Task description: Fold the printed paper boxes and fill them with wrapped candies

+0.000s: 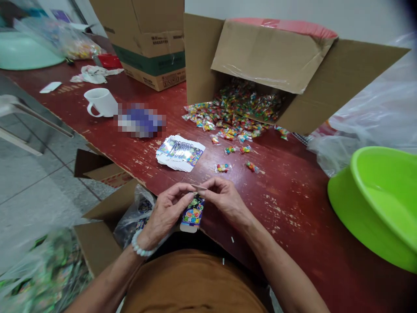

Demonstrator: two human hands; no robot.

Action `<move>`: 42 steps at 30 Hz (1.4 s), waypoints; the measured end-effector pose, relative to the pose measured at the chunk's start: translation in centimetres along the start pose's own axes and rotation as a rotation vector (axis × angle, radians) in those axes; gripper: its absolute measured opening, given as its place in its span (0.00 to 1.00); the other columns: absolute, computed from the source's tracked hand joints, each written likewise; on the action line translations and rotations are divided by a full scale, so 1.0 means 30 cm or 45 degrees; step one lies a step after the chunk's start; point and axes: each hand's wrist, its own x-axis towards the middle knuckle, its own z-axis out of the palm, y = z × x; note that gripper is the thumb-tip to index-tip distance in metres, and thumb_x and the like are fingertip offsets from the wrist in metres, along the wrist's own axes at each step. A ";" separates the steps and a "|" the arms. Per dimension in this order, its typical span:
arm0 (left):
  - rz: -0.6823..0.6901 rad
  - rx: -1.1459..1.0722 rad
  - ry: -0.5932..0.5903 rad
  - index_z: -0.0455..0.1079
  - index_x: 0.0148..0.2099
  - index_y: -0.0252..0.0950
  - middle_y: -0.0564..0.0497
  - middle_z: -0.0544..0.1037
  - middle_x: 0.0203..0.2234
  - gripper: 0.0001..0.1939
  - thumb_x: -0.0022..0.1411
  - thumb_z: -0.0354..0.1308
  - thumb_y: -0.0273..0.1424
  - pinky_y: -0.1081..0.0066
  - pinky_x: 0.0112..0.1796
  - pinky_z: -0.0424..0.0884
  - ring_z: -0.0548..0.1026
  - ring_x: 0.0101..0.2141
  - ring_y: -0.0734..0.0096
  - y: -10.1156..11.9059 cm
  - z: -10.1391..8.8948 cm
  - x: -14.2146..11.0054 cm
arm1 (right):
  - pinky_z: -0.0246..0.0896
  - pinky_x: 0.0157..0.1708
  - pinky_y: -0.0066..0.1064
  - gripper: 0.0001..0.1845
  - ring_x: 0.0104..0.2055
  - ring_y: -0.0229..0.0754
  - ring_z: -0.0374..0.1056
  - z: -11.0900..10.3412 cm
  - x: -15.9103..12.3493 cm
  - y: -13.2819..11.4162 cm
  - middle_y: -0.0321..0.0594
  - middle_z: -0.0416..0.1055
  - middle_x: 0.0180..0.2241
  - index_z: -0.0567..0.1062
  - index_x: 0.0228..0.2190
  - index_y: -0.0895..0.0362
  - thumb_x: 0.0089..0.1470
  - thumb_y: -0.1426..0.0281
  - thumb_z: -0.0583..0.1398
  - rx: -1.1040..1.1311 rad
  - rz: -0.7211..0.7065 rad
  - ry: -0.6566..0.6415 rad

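Currently, the left hand (166,213) and right hand (224,201) are closed narrowly at lower centre, their fingertips pinching a pale strip (199,187) at the top of a small printed card box (192,214). Whether the strip belongs to the box cannot be determined. The box sits at the near edge of the worktop (286,217), so a slip could drop it into the open cardboard box (99,243) at lower left. Excess finger pressure could crease the thin card. Loose candy sachets (234,115) spill from the tipped carton (270,56) at upper right, and a careless elbow could sweep those nearest the hands aside. Flaking paint on the worktop could also mark the flat card stack (180,153) at centre.
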 end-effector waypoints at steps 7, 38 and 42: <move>-0.544 -0.459 -0.259 0.68 0.52 0.36 0.48 0.79 0.29 0.26 0.61 0.58 0.51 0.70 0.25 0.74 0.78 0.24 0.66 0.007 0.038 0.001 | 0.63 0.32 0.31 0.06 0.30 0.38 0.69 -0.002 -0.026 0.002 0.37 0.74 0.30 0.79 0.32 0.54 0.56 0.64 0.64 -0.401 -0.383 0.076; -0.385 -0.521 -0.086 0.64 0.54 0.42 0.49 0.79 0.40 0.28 0.55 0.69 0.39 0.73 0.29 0.75 0.77 0.29 0.73 0.022 0.044 0.085 | 0.62 0.49 0.40 0.12 0.48 0.47 0.67 -0.171 0.153 -0.029 0.47 0.73 0.45 0.77 0.44 0.55 0.62 0.69 0.56 -1.187 -0.520 0.250; -0.239 -0.386 -0.039 0.68 0.50 0.38 0.48 0.79 0.42 0.27 0.49 0.73 0.34 0.72 0.28 0.75 0.75 0.27 0.74 0.017 -0.009 0.130 | 0.59 0.47 0.44 0.12 0.48 0.54 0.65 -0.279 0.225 -0.013 0.53 0.71 0.50 0.79 0.44 0.56 0.59 0.68 0.60 -1.745 -0.295 0.344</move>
